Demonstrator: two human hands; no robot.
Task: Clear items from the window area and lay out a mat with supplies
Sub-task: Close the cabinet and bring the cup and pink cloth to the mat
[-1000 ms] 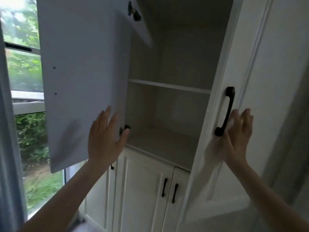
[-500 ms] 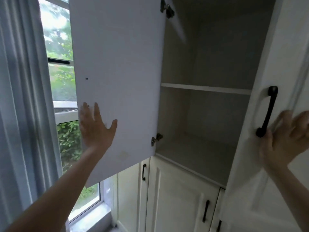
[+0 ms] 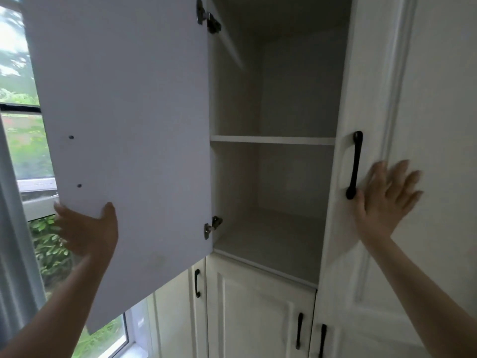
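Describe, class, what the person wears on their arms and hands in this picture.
Nothing that shows. Both forearms are bare up to the frame edge, with no sleeve in view. The left hand and right hand carry no glove, ring, watch or bracelet that can be seen.

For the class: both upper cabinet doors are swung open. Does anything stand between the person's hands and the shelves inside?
Nothing visible does. The left hand holds the edge of the left door, swung toward the window; the right hand lies flat on the right door beside its black handle. The shelf between lies open.

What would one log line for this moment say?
left hand: grips edge of open left door | right hand: flat on right door | shelf: bare
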